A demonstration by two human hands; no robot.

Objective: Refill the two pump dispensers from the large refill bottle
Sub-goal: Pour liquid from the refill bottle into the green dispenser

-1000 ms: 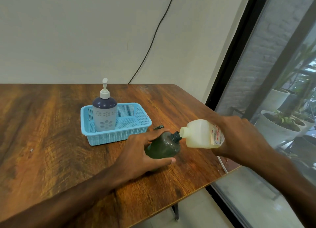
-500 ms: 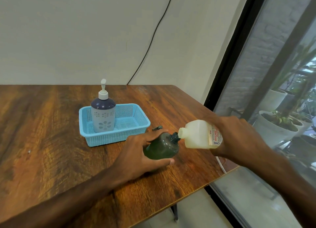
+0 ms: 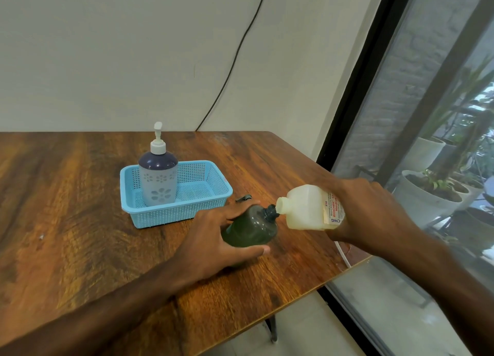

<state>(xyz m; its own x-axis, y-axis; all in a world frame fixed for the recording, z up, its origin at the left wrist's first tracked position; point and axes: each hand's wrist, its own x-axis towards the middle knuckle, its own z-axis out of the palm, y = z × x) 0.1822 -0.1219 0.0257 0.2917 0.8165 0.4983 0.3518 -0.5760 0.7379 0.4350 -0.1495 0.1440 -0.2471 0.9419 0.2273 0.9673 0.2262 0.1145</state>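
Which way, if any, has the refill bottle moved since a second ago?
No. The refill bottle stays mouth-to-neck with the green dispenser, equally far from the blue basket.

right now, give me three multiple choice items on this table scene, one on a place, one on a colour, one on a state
1. Where does the dispenser with the white pump stand?
A) in the blue basket
B) on the floor
C) on the windowsill

2. What colour is the open dispenser that the left hand holds?
A) red
B) dark green
C) yellow

3. How does the right hand hold the refill bottle?
A) upright, capped
B) tipped, mouth at the open dispenser's neck
C) flat on the table

Answers: A, the basket's walls surround it; B, its body shows dark green; B, mouth meets neck.
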